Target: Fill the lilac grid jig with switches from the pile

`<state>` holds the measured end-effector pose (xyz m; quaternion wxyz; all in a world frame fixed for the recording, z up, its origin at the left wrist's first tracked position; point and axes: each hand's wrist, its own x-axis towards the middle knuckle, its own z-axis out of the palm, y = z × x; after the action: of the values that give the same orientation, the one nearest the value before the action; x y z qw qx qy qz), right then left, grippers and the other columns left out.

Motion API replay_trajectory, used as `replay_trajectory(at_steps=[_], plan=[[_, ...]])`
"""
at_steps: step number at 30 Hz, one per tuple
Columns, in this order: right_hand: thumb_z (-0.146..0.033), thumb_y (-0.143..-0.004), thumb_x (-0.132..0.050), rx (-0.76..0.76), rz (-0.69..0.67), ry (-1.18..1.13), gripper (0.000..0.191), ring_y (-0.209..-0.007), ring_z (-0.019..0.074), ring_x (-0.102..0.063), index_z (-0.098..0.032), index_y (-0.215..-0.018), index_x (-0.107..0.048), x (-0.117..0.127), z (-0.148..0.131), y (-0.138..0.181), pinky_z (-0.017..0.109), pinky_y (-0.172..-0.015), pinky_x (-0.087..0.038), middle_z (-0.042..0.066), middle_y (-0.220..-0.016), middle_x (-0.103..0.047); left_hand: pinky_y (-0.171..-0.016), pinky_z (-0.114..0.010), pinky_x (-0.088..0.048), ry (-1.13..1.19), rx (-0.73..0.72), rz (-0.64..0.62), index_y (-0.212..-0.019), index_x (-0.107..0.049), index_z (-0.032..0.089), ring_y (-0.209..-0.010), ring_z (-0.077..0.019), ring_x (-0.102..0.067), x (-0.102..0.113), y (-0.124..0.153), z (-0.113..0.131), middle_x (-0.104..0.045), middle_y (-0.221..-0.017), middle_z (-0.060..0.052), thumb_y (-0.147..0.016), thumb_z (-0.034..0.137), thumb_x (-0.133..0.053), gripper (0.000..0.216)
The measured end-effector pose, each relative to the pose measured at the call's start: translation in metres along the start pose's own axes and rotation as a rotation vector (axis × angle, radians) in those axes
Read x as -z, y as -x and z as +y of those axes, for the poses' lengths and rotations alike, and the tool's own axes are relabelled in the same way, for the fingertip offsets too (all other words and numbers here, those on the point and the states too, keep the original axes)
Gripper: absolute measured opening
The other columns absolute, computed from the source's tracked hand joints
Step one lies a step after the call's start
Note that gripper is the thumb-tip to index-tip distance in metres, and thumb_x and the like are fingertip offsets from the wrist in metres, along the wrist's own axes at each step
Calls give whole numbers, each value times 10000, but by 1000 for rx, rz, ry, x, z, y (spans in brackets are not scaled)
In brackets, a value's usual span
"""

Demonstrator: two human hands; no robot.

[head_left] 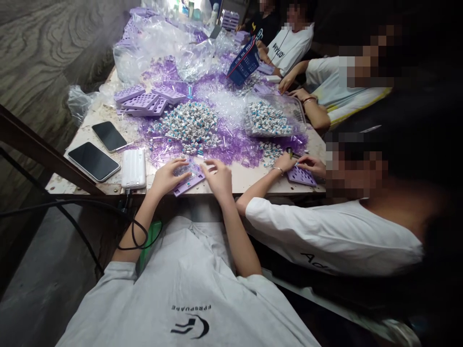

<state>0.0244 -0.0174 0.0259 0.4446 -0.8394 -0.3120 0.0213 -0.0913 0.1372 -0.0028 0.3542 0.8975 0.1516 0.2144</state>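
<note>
A light purple tray with slots (196, 183) lies at the table's front edge, in front of me. Clear plastic pieces cover much of it, and one slot near the front holds a small white-and-blue part. My left hand (168, 177) rests over the tray's left end, thumb and fingers spread apart. At the tray's right end is my right hand (219, 180), its thumb and fingers curled close together. Whatever may be between those fingertips is too small to make out. Just behind the tray rises a pile of small white-and-blue parts (191, 123).
Purple trays (142, 100) are stacked left of the pile. Two phones (94, 161) and a white power bank (133, 168) with a black cable lie at left. A bag of parts (269, 117) stands at right. A co-worker's hand (285, 163) is beside another purple tray (302, 176).
</note>
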Motion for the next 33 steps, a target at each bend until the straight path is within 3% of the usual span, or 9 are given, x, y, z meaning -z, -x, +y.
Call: replay_trajectory(at_steps=[2,7,11,14,17,21,26,28,33], plan=[[-258,-899,-587,-50,110,97,157,-870,218,-675,-203,-978,-711,6,10,-39,333,-826,-506,60,-991,-740,-1078,-352,-451,-1,-22,-25,-1183,-693,285,-1229,-230,-603,2,-5,-4,-639,-1342,-15,-863,500,-654,387],[-17,-827,-432,-147,166,313,397,-1062,265,-615,-166,-1068,-709,16,40,-131,365,-919,-466,106,-1130,-701,-1086,-372,-439,19,-67,-73,-1198,-689,282,-1246,-240,-589,6,-13,-8,-629,-1357,-22,-868,511,-643,405],[5,-798,-408,10,66,444,478,-1189,281,-530,-132,-1161,-687,24,62,-170,386,-1032,-412,140,-1224,-659,-1076,-386,-442,35,-94,-105,-1187,-692,269,-1235,-246,-591,8,-16,-7,-629,-1350,-36,-878,515,-629,400],[-52,-838,-435,117,-74,504,466,-1229,295,-510,-123,-1243,-654,25,73,-184,420,-1079,-385,150,-1274,-638,-1071,-394,-446,37,-107,-120,-1182,-693,264,-1225,-249,-596,9,-19,-7,-631,-1344,-45,-885,511,-622,392],[-149,-889,-456,105,-141,551,412,-1212,310,-532,-125,-1246,-659,25,80,-196,446,-1064,-401,166,-1265,-631,-1072,-391,-449,41,-141,-147,-1178,-694,270,-1227,-249,-596,9,-21,-9,-629,-1346,-43,-889,518,-616,389],[-163,-838,-527,143,-216,570,425,-1192,289,-543,-159,-1235,-678,25,83,-212,421,-1058,-402,143,-1243,-636,-1076,-405,-448,32,-160,-149,-1198,-684,267,-1233,-248,-592,8,-23,-11,-629,-1343,-48,-898,508,-610,392],[-320,-908,-497,4,-49,551,331,-1221,323,-504,-158,-1019,-764,13,74,-226,505,-1066,-360,147,-1174,-673,-1074,-418,-457,32,-172,-137,-1196,-681,261,-1234,-242,-591,5,-22,-12,-634,-1335,-50,-903,480,-619,371],[-393,-845,-618,-75,-13,513,313,-1214,333,-509,-152,-978,-768,5,69,-228,499,-1057,-370,154,-1129,-690,-1094,-428,-445,35,-181,-133,-1197,-680,263,-1240,-239,-588,5,-22,-13,-632,-1339,-51,-905,469,-621,362],[-315,-730,-749,-179,38,414,230,-1176,315,-552,-175,-912,-766,-6,68,-226,485,-1058,-382,123,-1036,-715,-1186,-479,-336,40,-205,-134,-1192,-681,262,-1243,-234,-592,4,-23,-15,-637,-1340,-58,-907,455,-624,349]])
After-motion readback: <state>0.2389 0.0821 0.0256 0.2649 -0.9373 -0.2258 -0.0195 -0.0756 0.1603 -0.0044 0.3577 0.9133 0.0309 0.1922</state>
